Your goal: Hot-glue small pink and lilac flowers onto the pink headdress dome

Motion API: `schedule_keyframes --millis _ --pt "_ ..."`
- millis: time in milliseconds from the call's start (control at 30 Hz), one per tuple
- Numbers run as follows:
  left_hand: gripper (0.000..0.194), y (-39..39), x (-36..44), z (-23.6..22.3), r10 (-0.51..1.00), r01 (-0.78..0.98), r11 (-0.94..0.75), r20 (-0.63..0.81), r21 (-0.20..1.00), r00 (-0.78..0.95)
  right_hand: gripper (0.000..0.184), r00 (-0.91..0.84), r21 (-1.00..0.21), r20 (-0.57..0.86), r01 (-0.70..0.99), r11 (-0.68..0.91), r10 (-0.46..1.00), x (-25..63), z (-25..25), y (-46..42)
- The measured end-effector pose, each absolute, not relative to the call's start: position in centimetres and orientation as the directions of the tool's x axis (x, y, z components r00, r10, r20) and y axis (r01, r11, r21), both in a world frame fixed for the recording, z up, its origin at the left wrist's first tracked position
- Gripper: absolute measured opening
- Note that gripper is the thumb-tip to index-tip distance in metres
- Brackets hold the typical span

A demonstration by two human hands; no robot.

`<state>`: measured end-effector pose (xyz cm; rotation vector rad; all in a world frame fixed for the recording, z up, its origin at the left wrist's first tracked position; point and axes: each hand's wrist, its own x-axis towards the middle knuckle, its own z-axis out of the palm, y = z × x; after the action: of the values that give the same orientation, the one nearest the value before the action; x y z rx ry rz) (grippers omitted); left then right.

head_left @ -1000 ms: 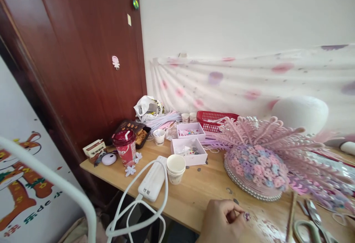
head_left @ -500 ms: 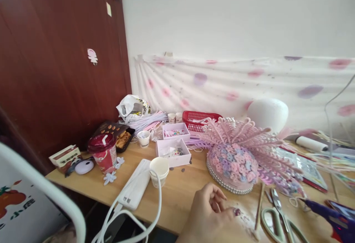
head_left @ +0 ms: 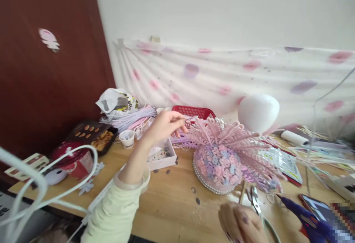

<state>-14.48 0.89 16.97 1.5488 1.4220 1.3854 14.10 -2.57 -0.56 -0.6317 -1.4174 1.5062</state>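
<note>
My left hand [head_left: 170, 125] reaches out over the white box [head_left: 168, 158] of small beads, in front of the red basket [head_left: 194, 110]. Its fingers are loosely bent and a little apart, tips close to the pink fuzzy fronds of a headpiece [head_left: 219, 163]. That headpiece has a dome of small pink, lilac and blue flowers, rimmed with pearls. Low in the picture, my right hand [head_left: 240, 222] is closed, fingers curled; whatever it may hold is hidden. Beside it lie scissors [head_left: 255, 200], partly covered by the hand. Further right is a purple glue gun [head_left: 299, 211].
A white foam head [head_left: 259, 113] stands behind the headpiece. At left are a paper cup [head_left: 127, 138], a tray of cookies [head_left: 104, 141], a red drink cup [head_left: 80, 163] and a looping white cable [head_left: 55, 198]. A phone [head_left: 316, 206] lies at right.
My left hand has moved from the front of the table away to the back left, above the bead box. My right hand has come into view beside the scissors. The view has shifted right.
</note>
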Motion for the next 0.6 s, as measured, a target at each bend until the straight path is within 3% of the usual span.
schedule_keyframes --millis 33,167,300,367,467,500,600 --pt "0.017 1.5 -15.1 17.3 0.955 0.368 -0.232 0.283 0.901 -0.09 0.042 -0.442 -0.95 0.218 -0.299 0.086 0.87 13.6 -0.3 -2.5" --pt "0.02 3.1 -17.0 17.8 0.974 0.598 -0.114 0.207 0.793 -0.089 0.047 -0.54 -0.939 0.108 -0.331 -0.093 0.835 11.5 1.1 -2.5" --pt "0.027 4.5 -18.8 18.7 0.986 0.717 0.025 0.101 0.696 -0.132 0.044 -0.627 -0.973 -0.07 -0.128 -0.19 0.776 9.2 1.5 -3.6" --pt "0.029 5.4 -20.2 19.5 0.982 0.751 0.059 0.098 0.657 -0.163 0.039 -0.675 -0.992 -0.118 0.047 -0.117 0.728 7.9 1.4 -4.5" --pt "0.032 6.5 -22.9 20.9 0.989 0.841 0.073 0.072 0.536 -0.132 0.018 -0.736 -0.933 -0.106 0.306 0.188 0.669 5.5 1.4 -5.6" --pt "0.034 6.7 -23.8 21.3 0.99 0.856 0.084 0.055 0.51 -0.13 0.019 -0.739 -0.893 -0.092 0.357 0.272 0.667 4.7 1.4 -5.9" --pt "0.041 7.1 -26.6 21.8 0.986 0.854 0.155 -0.03 0.496 -0.162 0.052 -0.715 -0.794 -0.036 0.445 0.414 0.698 2.5 1.5 -6.2"
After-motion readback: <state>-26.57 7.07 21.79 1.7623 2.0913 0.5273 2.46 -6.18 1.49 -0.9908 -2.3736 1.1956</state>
